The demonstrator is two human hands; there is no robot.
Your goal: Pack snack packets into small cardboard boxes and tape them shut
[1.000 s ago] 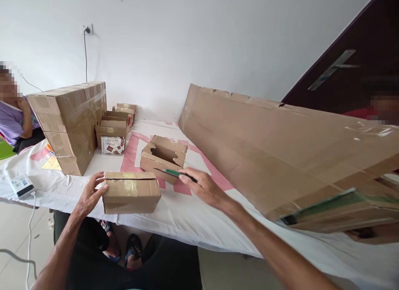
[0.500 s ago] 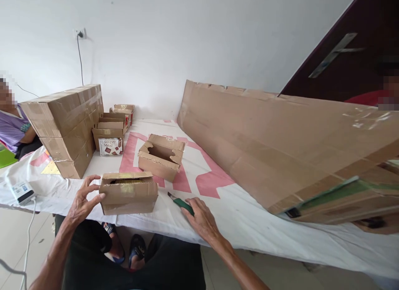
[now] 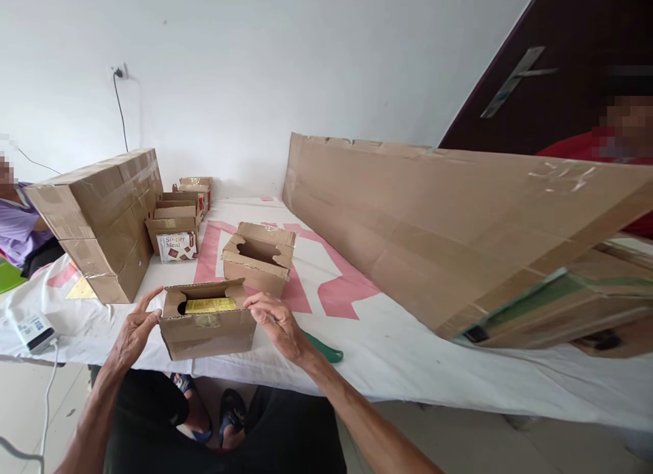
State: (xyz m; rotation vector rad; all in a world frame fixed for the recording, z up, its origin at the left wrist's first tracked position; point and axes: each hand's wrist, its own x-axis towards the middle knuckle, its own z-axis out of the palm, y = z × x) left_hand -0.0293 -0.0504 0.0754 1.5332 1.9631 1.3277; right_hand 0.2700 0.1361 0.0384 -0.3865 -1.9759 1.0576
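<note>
A small cardboard box [image 3: 209, 334] stands at the near table edge with its top flaps parted. Inside it shows a yellow printed item [image 3: 210, 305], whose kind I cannot make out. My left hand [image 3: 133, 330] grips the box's upper left corner with thumb and fingers. At the opposite upper corner, the fingers of my right hand [image 3: 278, 326] close on the box edge. A green-handled utility knife [image 3: 324, 347] lies on the table beside my right hand, its blade end hidden behind that hand. Just behind the box sits another open cardboard box [image 3: 258, 266] with a torn, cut-out top.
Stacked taped cartons [image 3: 109, 222] stand at the left, with a row of opened boxes [image 3: 176, 232] behind. A large cardboard sheet [image 3: 408, 236] leans along the right. A white corded device [image 3: 35, 331] lies near the left edge. People sit at both sides.
My right hand has let go of the utility knife, leaving it on the table, and moved left onto the box. The box's top flaps have opened, showing the yellow item.
</note>
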